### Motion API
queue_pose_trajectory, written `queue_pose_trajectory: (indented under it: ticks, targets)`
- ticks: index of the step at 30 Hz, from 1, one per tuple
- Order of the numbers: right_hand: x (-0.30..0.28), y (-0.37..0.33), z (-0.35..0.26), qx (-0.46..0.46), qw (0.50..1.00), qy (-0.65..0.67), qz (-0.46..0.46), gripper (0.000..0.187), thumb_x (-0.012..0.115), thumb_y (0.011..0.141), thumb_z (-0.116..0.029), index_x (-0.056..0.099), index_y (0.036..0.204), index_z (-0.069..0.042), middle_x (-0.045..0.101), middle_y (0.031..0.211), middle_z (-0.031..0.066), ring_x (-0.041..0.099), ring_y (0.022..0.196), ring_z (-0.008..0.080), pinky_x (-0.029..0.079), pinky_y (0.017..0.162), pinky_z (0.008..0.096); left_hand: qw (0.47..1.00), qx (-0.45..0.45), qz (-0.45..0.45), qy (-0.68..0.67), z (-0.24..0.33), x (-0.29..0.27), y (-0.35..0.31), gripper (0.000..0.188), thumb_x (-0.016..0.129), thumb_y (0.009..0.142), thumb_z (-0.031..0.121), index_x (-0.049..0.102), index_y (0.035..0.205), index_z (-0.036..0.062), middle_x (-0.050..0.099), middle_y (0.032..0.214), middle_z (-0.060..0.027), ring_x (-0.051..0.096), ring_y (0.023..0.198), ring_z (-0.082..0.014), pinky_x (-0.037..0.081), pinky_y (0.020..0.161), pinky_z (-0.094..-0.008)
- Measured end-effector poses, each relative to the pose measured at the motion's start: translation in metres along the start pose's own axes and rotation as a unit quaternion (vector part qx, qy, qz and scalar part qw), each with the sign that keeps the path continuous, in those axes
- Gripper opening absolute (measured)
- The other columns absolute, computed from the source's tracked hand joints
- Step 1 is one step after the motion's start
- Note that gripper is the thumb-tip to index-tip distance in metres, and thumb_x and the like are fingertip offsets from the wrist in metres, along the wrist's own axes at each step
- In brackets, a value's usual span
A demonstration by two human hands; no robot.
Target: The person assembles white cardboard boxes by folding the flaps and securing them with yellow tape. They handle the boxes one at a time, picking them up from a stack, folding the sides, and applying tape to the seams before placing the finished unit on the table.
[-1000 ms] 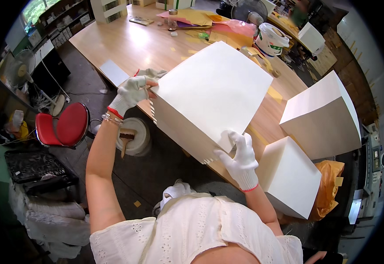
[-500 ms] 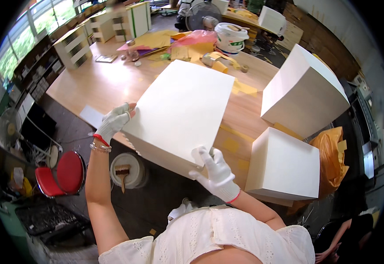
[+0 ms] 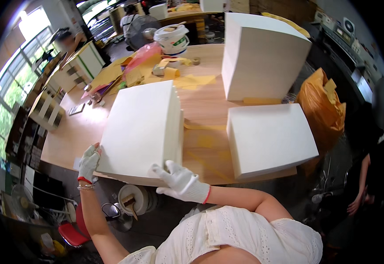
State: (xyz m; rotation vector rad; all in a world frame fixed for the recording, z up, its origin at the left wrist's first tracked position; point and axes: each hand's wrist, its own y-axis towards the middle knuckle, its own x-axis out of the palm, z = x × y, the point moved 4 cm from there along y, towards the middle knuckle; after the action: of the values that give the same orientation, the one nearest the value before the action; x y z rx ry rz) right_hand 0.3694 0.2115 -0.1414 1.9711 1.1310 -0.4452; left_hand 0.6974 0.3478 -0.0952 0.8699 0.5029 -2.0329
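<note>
White-gloved right hand: fingers spread, thumb apart, fingertips at the big white stack's near right corner, not closed round it. Left hand, also gloved, is at the stack's near left corner; thumb hard to make out, so can't tell if it grips. Below the stack's near edge, a brush lies on a pail.

Stack sits on the table, by its near edge; overhang, underside and left face hidden. Right side shows stepped, uneven layers. To handle it well, I'd press evenly from both corners, move it as one block, and not tug the top layers, which could slide.

Right of the stack: low white block, taller one behind; their far sides don't show. Beyond the stack: white bucket. Person past its far left corner is blurred, partly hidden.
</note>
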Motion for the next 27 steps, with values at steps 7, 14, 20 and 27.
queue_pose_trajectory:
  ticks: [7, 14, 20, 27]
  targets:
    - [-0.052, -0.110, 0.033, 0.058, 0.988, 0.101, -0.098, 0.061, 0.059, 0.090, -0.040, 0.040, 0.140, -0.009, 0.056, 0.114, 0.0191, 0.059, 0.102, 0.0368, 0.051, 0.082, 0.0440, 0.960, 0.266, 0.082, -0.017, 0.107, 0.060, -0.022, 0.045, 0.053, 0.091, 0.000, 0.048, 0.136, 0.0039, 0.055, 0.134, -0.0145, 0.056, 0.116, -0.0218, 0.047, 0.095, -0.0322]
    - [-0.133, -0.273, 0.083, 0.223, 0.970, 0.072, -0.068, 0.049, 0.056, 0.088, -0.043, 0.052, 0.123, -0.008, 0.061, 0.107, 0.0179, 0.063, 0.097, 0.0348, 0.052, 0.077, 0.0449, 0.830, 0.478, -0.282, -0.060, 0.357, 0.325, -0.255, 0.036, 0.064, 0.079, -0.007, 0.063, 0.114, 0.0011, 0.065, 0.117, -0.0102, 0.060, 0.111, -0.0244, 0.048, 0.094, -0.0335]
    - [-0.170, -0.354, 0.119, 0.280, 0.953, 0.094, 0.065, 0.054, 0.051, 0.093, -0.041, 0.044, 0.134, -0.007, 0.057, 0.120, 0.0214, 0.060, 0.106, 0.0386, 0.048, 0.090, 0.0457, 0.722, 0.655, -0.212, 0.064, 0.427, 0.506, -0.342, 0.033, 0.077, 0.070, 0.003, 0.061, 0.099, 0.0017, 0.064, 0.110, -0.0129, 0.061, 0.101, -0.0327, 0.051, 0.086, -0.0395]
    - [-0.217, -0.407, 0.137, 0.300, 0.934, 0.159, 0.115, 0.055, 0.056, 0.091, -0.037, 0.048, 0.133, -0.003, 0.059, 0.114, 0.0230, 0.060, 0.103, 0.0379, 0.047, 0.091, 0.0444, 0.737, 0.631, -0.225, 0.087, 0.442, 0.533, -0.343, 0.023, 0.075, 0.066, -0.006, 0.061, 0.084, -0.0001, 0.064, 0.103, -0.0111, 0.063, 0.087, -0.0258, 0.055, 0.074, -0.0334]
